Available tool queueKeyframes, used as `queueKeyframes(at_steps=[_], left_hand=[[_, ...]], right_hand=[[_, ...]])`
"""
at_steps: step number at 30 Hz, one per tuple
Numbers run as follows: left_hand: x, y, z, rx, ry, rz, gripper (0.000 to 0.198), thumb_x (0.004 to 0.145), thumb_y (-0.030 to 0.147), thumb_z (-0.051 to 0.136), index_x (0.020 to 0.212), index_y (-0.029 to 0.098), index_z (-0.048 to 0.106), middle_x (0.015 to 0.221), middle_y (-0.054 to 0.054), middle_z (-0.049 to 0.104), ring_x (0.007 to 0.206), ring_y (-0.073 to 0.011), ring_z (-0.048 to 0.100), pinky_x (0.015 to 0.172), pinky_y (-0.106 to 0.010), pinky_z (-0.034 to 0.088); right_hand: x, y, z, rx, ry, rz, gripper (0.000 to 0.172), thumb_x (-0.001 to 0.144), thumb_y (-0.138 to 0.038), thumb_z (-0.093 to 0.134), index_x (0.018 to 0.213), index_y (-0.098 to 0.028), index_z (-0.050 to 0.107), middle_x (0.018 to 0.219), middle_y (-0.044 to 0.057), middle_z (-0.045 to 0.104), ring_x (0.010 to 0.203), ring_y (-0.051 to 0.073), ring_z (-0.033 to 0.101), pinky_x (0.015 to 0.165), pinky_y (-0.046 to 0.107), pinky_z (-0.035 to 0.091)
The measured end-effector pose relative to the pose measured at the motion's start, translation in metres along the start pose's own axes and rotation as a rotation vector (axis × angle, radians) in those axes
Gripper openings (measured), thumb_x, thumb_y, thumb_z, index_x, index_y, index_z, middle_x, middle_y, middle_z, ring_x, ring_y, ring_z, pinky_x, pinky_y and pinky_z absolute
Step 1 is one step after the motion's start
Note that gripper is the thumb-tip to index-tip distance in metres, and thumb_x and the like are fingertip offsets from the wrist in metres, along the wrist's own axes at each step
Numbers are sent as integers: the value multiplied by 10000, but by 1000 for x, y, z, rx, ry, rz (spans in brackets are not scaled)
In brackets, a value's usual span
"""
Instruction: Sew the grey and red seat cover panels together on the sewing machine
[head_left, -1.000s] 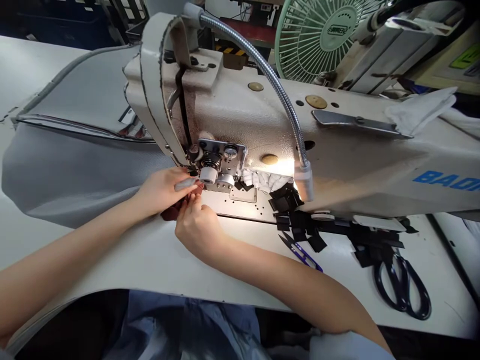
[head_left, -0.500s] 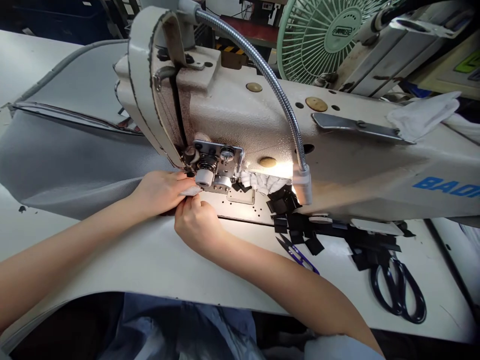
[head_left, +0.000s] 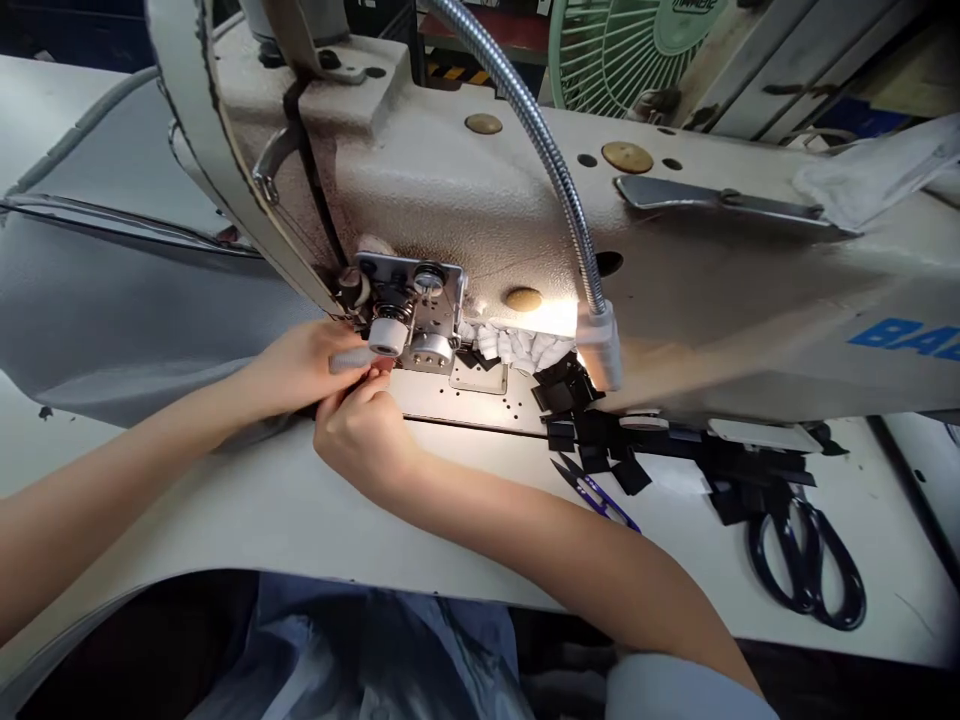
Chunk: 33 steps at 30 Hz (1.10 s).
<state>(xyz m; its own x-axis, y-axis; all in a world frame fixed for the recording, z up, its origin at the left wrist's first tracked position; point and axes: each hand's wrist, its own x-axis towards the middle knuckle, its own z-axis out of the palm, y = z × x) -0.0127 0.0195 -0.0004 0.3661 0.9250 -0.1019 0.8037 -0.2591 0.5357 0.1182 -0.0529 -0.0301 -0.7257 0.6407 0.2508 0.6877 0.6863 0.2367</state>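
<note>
Smooth grey leather-like sheet [head_left: 142, 305]: likely soft, floppy; best held near edge. Left hand [head_left: 296, 365], right hand [head_left: 365, 430]: fingers bent, meeting; grasp hidden, cannot tell.

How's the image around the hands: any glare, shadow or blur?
Head view: glare washes out the sewing machine beside the lamp head; in the same view, the left hand and right hand look fairly sharp, but where their fingertips meet is dim and partly hidden; also in the head view, the upper-right corner falls dark.
</note>
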Motion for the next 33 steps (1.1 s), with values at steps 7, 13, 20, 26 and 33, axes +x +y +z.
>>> queueKeyframes(at_steps=[7,13,20,26,33], left_hand=[[-13,21,7,523,-101,260,299,891,223,458,1013,210,731,934,-86,709,826,-245,634,711,-334,471],[-15,12,18,528,-12,328,296,944,197,451,1068,154,716,926,-79,681,834,-216,607,754,-328,468],[-6,16,13,637,-72,266,267,946,177,452,970,159,718,839,-50,629,824,-201,567,709,-294,411],[-6,14,12,638,-56,285,263,948,178,458,986,167,718,802,-33,604,777,-175,524,696,-269,382],[3,19,11,731,-137,219,228,919,179,501,998,158,714,828,-61,656,810,-215,584,715,-298,417]], right_hand=[[-11,8,-13,81,-84,-98,347,867,25,405,965,71,734,898,311,735,821,370,741,401,306,424],[-17,9,-10,142,-89,-61,369,854,43,386,983,59,731,921,302,737,827,345,721,424,309,440],[-10,16,-8,133,-110,-53,371,844,36,379,982,68,722,874,298,734,788,340,710,429,311,418],[-10,14,-8,114,-119,-43,350,836,33,374,911,30,716,796,263,724,753,322,694,431,296,367],[-9,19,-2,90,-129,-47,378,847,35,341,940,25,707,790,243,721,724,292,686,440,295,374]])
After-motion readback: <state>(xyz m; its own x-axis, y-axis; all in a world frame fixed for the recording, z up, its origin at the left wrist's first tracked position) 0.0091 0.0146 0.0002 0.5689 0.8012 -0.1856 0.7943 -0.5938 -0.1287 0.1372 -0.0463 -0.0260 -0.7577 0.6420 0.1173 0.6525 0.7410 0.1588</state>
